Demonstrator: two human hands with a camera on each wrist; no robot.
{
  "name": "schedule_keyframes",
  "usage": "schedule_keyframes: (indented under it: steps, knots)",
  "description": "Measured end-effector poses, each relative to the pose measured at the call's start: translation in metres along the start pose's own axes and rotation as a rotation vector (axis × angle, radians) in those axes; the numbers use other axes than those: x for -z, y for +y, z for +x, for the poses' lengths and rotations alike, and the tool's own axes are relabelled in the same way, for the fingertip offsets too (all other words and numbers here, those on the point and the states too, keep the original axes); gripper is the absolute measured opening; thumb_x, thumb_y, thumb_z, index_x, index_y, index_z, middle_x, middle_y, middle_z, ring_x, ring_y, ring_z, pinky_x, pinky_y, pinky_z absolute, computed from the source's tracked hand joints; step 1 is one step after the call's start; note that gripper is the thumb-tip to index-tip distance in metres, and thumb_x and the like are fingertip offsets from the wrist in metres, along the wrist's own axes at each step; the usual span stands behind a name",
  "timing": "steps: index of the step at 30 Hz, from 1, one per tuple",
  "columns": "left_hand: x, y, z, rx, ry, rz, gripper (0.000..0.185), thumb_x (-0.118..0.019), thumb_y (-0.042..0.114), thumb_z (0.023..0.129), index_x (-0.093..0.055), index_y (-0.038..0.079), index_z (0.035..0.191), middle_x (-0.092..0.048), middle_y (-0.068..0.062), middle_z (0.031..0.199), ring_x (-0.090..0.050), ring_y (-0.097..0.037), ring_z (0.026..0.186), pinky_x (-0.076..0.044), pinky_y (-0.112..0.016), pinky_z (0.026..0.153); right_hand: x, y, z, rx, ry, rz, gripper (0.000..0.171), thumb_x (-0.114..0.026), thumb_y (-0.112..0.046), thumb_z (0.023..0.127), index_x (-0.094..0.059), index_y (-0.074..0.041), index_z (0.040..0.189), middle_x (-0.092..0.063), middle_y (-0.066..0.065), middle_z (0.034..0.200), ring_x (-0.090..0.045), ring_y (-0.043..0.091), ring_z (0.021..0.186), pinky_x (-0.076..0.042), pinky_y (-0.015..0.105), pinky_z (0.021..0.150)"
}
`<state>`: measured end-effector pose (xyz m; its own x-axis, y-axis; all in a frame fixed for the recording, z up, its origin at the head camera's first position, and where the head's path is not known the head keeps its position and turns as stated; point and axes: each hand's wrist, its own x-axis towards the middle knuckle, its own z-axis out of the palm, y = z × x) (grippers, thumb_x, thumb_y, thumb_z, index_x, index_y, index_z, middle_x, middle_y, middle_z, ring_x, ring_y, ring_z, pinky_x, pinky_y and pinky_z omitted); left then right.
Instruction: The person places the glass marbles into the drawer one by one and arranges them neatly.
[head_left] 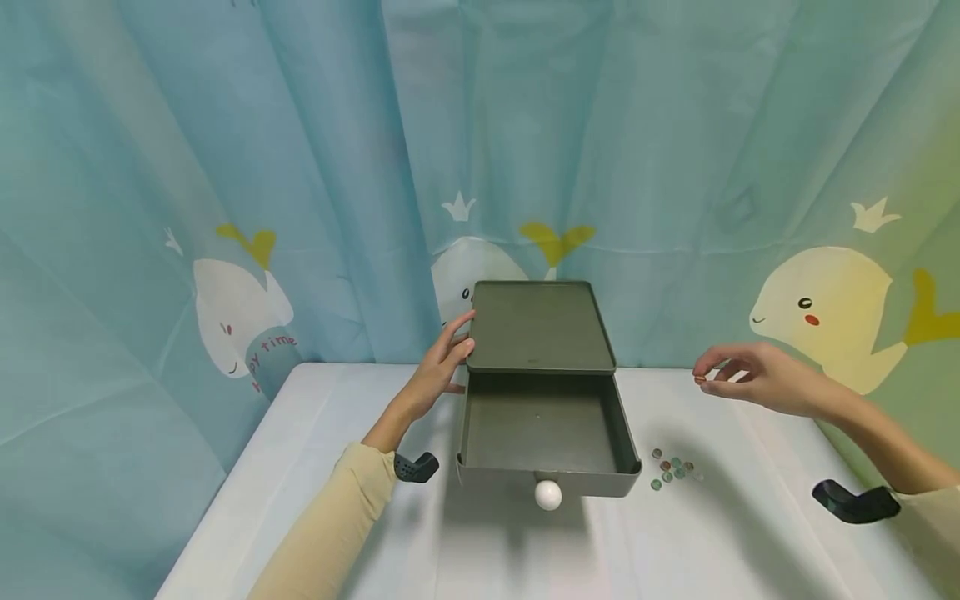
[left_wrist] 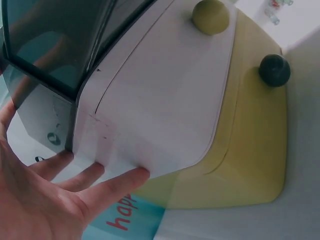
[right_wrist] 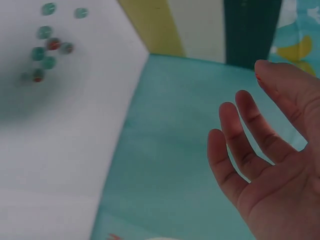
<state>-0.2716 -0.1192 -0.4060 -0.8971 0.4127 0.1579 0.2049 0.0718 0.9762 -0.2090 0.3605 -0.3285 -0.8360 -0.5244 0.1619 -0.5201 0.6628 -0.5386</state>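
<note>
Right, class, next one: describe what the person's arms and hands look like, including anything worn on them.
Both the left hand and the right hand are bare, with no gloves or rings visible. The arms wear long, plain, pale yellow sleeves. At each wrist shows a curved black piece; the left one has small dots.

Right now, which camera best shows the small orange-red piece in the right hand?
The head view, because the piece shows there, pinched by the right hand. The right wrist view catches only a red sliver; the left wrist view, nothing.
</note>
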Motion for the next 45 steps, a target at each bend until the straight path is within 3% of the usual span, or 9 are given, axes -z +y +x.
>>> schedule_keyframes:
  steps: [11, 23, 33, 45]
  knots:
    - [-0.001, -0.002, 0.0, -0.001, 0.008, 0.005, 0.057, -0.045, 0.043, 0.108, -0.025, 0.044, 0.161, -0.025, -0.01, 0.165, -0.033, -0.037, 0.149, -0.049, -0.07, 0.091, 0.025, -0.047, 0.035, 0.061, -0.022, 0.008, 0.02, -0.075, -0.006, 0.094, -0.073, -0.021, 0.106, -0.071, -0.004, 0.099, -0.067, 0.013, 0.08, -0.055, 0.026, 0.068]
    - [0.0, -0.002, 0.0, -0.01, -0.001, 0.004, 0.057, -0.043, 0.036, 0.11, -0.023, 0.036, 0.164, -0.021, -0.011, 0.167, -0.028, -0.037, 0.151, -0.048, -0.072, 0.09, 0.027, -0.1, 0.071, 0.125, -0.117, 0.029, 0.011, -0.075, -0.016, 0.096, -0.072, -0.024, 0.103, -0.071, -0.006, 0.101, -0.067, 0.015, 0.086, -0.057, 0.027, 0.078]
    - [-0.001, -0.001, -0.001, 0.006, 0.018, 0.011, 0.057, -0.044, 0.042, 0.108, -0.025, 0.043, 0.162, -0.025, -0.012, 0.165, -0.033, -0.038, 0.148, -0.05, -0.07, 0.09, 0.01, -0.133, 0.101, 0.181, -0.229, 0.023, 0.014, -0.075, -0.014, 0.095, -0.072, -0.025, 0.102, -0.072, -0.002, 0.095, -0.067, 0.014, 0.084, -0.058, 0.029, 0.077]
    - [0.001, -0.003, 0.0, 0.0, 0.016, 0.002, 0.058, -0.045, 0.041, 0.108, -0.025, 0.042, 0.162, -0.024, -0.014, 0.165, -0.033, -0.04, 0.148, -0.05, -0.07, 0.09, -0.033, -0.16, 0.127, 0.271, -0.347, 0.027, 0.014, -0.073, -0.015, 0.096, -0.072, -0.028, 0.099, -0.07, -0.013, 0.093, -0.068, 0.011, 0.082, -0.056, 0.034, 0.072]
